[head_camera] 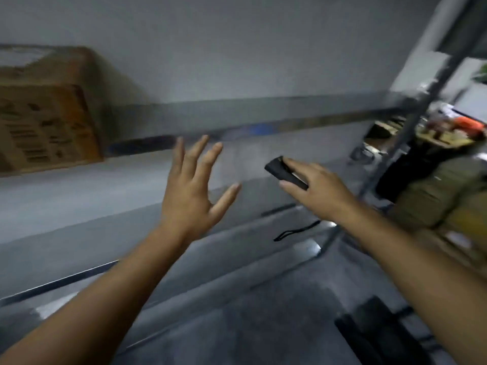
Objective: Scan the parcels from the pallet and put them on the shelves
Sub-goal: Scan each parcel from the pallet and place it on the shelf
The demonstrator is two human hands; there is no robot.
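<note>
Your left hand (pixel 191 191) is raised in front of you with all five fingers spread apart and straight, holding nothing. Your right hand (pixel 313 188) is just beside it. It grips a small black handheld scanner (pixel 283 171) between the thumb underneath and the forefinger laid along its top. The scanner's front end sticks out past your fingertips, toward the left hand. A thin black strap (pixel 292 232) hangs in a loop below your right wrist.

Beyond both hands runs a grey metal shelf (pixel 66 201). A brown printed cardboard parcel (pixel 47 114) sits on it, well apart from your empty left hand, up and off to that hand's left. It rests flat on the board, its printed face toward you, though motion blur makes the print unreadable.

Past your right hand, on its outer side, a grey upright shelf post (pixel 411 122) rises at a slant. Beyond it lies blurred clutter: an olive-green bulky shape (pixel 437 196) near your right forearm, and something orange (pixel 467 125) further up.
</note>
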